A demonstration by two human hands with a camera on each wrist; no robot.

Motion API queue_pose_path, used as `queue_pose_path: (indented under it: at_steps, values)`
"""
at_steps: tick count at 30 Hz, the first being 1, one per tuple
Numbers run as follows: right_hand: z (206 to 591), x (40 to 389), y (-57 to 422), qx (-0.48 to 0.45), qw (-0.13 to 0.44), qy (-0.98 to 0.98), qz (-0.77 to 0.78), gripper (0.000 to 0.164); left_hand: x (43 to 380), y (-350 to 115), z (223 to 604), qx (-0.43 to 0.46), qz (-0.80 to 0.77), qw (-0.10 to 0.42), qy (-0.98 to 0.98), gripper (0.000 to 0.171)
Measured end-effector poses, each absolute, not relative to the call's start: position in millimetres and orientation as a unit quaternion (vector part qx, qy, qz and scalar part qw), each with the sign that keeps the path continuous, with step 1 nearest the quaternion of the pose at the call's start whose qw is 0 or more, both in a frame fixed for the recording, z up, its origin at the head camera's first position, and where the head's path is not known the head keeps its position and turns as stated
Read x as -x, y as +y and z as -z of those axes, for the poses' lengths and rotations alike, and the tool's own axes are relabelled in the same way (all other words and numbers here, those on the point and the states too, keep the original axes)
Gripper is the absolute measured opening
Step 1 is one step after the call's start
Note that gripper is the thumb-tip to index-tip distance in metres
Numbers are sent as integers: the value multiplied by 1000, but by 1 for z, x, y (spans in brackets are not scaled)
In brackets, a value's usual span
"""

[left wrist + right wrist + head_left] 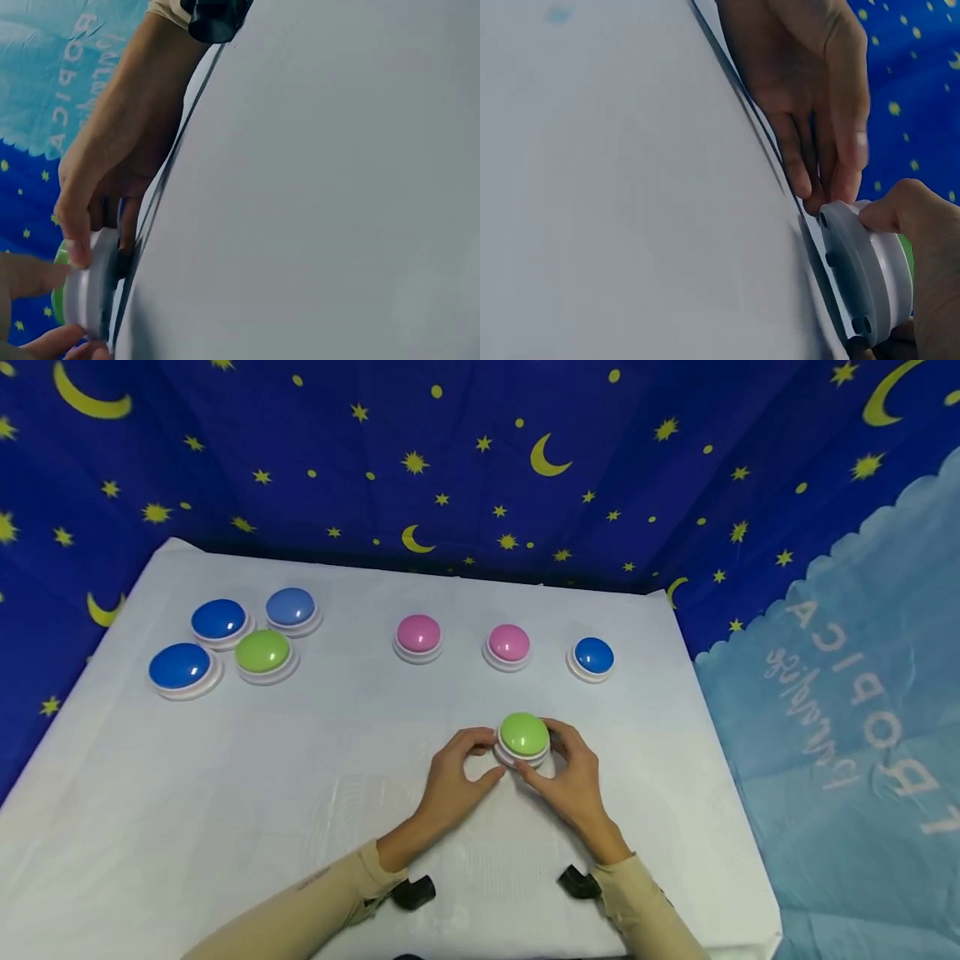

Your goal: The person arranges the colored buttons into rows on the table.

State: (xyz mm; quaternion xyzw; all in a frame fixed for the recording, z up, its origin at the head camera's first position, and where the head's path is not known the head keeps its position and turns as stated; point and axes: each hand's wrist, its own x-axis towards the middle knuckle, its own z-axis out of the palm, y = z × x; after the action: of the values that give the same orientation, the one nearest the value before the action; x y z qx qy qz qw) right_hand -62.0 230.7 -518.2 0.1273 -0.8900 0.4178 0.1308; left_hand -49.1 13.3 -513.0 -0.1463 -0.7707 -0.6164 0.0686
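Note:
A green-topped buzzer button (524, 734) with a white round base sits between the two hands, right of the table's middle. My right hand (576, 774) grips it, thumb at the front and fingers round the right side. My left hand (456, 777) holds its left side with curled fingers, the thumb close to the front rim. In the right wrist view the base of the green button (859, 270) shows part of its underside with small dark feet, so it looks tilted or slightly raised. The right thumb (889, 214) presses its side there.
Behind the hands stand two pink buttons (418, 635) and a blue button (594, 656) in a row. At the far left are several more, including a light blue one (291, 607) and a green one (262, 652). Star-patterned cloth (450, 460) hangs behind the white table (337, 727).

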Motion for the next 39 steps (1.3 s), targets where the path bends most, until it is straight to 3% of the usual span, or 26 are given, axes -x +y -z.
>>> queue_pose_path:
  at_steps: [6, 17, 27, 39]
  values:
    - [518, 63, 268, -68, 145, -891, -425, 70, 65, 50, 506, 168, 612, -4, -773, 53]
    - [518, 68, 322, 18, 191, -886, -423, 72, 101, 110, 500, 243, 577, -90, -775, 65]
    - [521, 83, 366, 83, 211, -877, -423, 70, 132, 168, 504, 242, 572, -127, -773, 69]
    - [523, 132, 403, 115, 230, -862, -437, 69, 166, 232, 500, 227, 456, -121, -852, 82]
